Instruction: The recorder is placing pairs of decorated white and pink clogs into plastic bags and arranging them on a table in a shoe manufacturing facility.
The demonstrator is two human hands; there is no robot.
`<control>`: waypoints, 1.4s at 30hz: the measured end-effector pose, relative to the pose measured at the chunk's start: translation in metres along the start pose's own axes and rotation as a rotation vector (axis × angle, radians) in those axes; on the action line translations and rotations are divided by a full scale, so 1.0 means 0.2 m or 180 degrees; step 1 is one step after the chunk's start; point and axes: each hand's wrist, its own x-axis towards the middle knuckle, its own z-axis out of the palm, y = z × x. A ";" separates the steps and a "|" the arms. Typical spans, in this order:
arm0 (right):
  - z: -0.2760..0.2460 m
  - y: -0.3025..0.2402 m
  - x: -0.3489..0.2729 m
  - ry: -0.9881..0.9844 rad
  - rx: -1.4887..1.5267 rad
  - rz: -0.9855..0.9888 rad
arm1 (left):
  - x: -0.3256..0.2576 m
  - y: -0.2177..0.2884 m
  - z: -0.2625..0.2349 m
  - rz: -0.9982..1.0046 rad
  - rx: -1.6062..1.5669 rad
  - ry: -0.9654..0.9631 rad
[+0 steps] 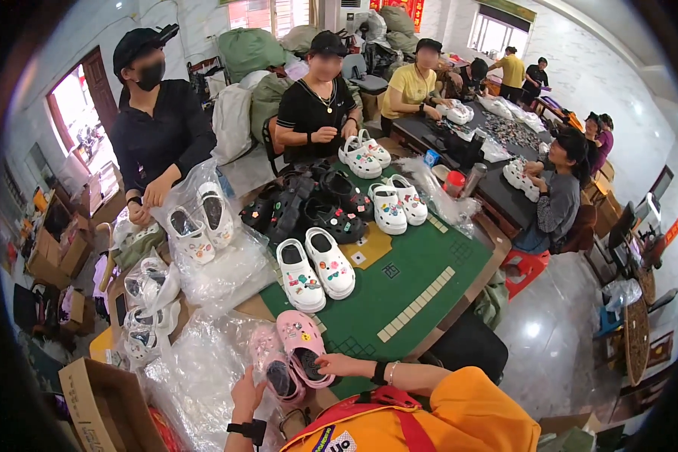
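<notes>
While the right hand (339,366) pinches the heel rim of a pink clog (303,346) near the bottom centre of the frame, the left hand (247,393) comes up from below with its fingers spread under the clear plastic bag (203,369) that the second pink clog (273,368) lies half inside. So the right is grasping the shoe; whether the left has closed on the film or only props it I cannot tell, as the glossy plastic hides the fingertips.

As I read it, the pair is being bagged: one shoe is already in the mouth of the bag, the other is on its way. The next move, I would judge, needs the left to keep the opening wide while the right slides its clog in alongside, toe first, without snagging the charms on the film.

Both clogs are chunky pale pink ones with thick soles, dark insides and small coloured charms studded over the toes. They sit at the near edge of the green table mat (399,290), just beside a heap of crinkled bags. Further up the frame stand a pair of white clogs (315,269) with charms, then a cluster of black clogs (309,203), and at upper left a person in black (158,128) handles a bagged white pair (201,222).
</notes>
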 end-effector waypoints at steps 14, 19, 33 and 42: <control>0.02 -0.01 0.06 -0.0088 -0.0183 0.0045 | 0.03 -0.02 0.07 0.0007 0.0101 -0.0203; 0.02 0.00 0.06 -0.0091 -0.0223 -0.0004 | 0.01 0.00 0.07 0.0016 0.0086 -0.0321; -0.01 -0.06 0.02 -0.0030 0.0060 0.0163 | 0.01 0.05 0.07 -0.0073 0.0033 -0.0359; 0.00 0.00 0.03 -0.0043 0.0066 0.0157 | 0.01 -0.01 0.13 0.0052 -0.0034 -0.0287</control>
